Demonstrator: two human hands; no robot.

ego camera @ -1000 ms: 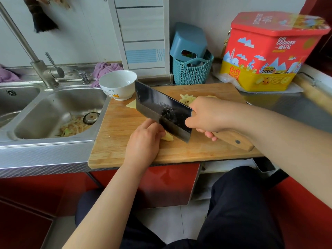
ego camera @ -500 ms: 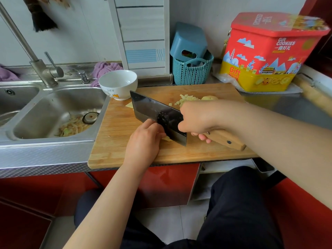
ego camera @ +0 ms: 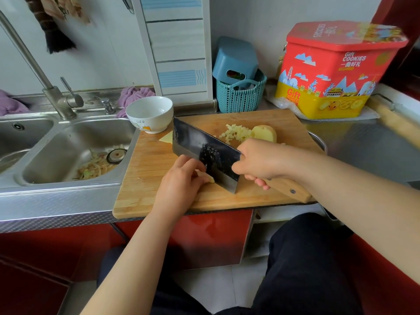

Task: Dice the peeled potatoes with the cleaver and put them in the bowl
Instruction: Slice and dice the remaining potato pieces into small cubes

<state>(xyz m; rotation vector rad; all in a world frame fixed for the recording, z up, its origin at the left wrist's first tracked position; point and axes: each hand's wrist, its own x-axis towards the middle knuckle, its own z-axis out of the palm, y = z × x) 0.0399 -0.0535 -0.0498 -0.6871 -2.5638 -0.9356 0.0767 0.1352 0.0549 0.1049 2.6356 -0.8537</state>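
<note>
Potato pieces [ego camera: 208, 177] lie near the front of the wooden cutting board [ego camera: 145, 178], mostly hidden under the left hand [ego camera: 179, 185], whose curled fingers press them down beside the blade, likely to keep them from sliding while the edge comes through. Only a pale, wet-looking yellow end shows past the fingertips. The right hand [ego camera: 261, 160] is wrapped round the cleaver [ego camera: 204, 153] where blade meets handle, the light wooden grip with its dark rivet sticking out behind the palm. That choked-up hold would give control over short chopping strokes. The blade is broad, rectangular and dark, with a bright ground edge low at the heel, which sits on or just above the board; bits of starch cling to its flat.

Toward the back of the board sits a heap of small diced cubes [ego camera: 235, 134], and touching it on the right a peeled half potato [ego camera: 264, 134], smooth and rounded, probably waiting its turn. A thin flat slice [ego camera: 167, 138] lies at the board's back left corner, just beside the white bowl [ego camera: 150, 113]. The bowl is glossy ceramic with a small printed figure, and looks empty, so I judge the dicing is partway and no transfer has begun. Left of the board, the steel sink [ego camera: 61, 153] holds peelings around its drain. Behind the board stand a woven teal basket [ego camera: 241, 94] and a red and yellow cookie tin [ego camera: 334, 71].
</note>
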